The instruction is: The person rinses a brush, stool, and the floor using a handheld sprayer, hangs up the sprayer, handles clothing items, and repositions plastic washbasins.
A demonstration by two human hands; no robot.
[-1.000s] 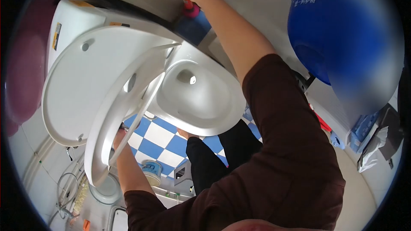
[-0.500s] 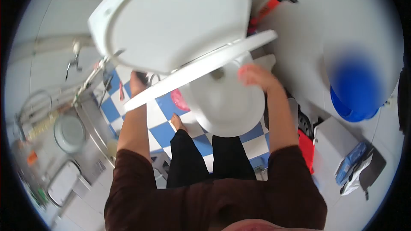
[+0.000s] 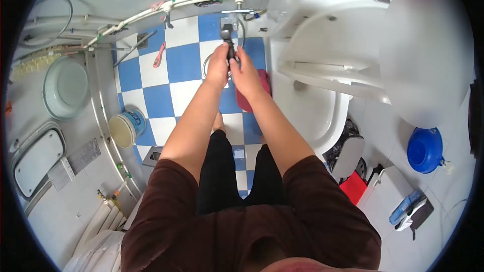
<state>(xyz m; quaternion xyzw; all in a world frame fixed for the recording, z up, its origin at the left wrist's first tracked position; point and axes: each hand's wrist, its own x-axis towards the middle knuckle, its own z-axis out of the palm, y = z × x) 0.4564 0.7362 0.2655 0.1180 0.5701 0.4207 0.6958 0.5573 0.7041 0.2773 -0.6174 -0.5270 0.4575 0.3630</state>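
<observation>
Both my hands are together low in front of me, over the blue and white floor, around the black handle of a shower head (image 3: 228,32). My left hand (image 3: 219,66) closes on the handle from the left. My right hand (image 3: 245,74) grips it from the right, thumb against the black part. The round grey head points away from me, and a thin grey hose (image 3: 242,32) loops around beside it. To the right stands a white toilet (image 3: 322,136), its seat (image 3: 335,81) raised. A dark pink basin (image 3: 244,99) is partly hidden behind my right forearm.
A pink brush (image 3: 159,55) and a grey rod (image 3: 135,49) lie on the floor. At left are a paint-type bucket (image 3: 126,128), a pale basin (image 3: 65,88) and white pipes (image 3: 103,113). A blue basin (image 3: 425,150) and a red item (image 3: 354,189) are at right.
My view has swung left, so the toilet now sits at the right. My right hand has left the toilet bowl area and joined my left hand at the shower head's handle.
</observation>
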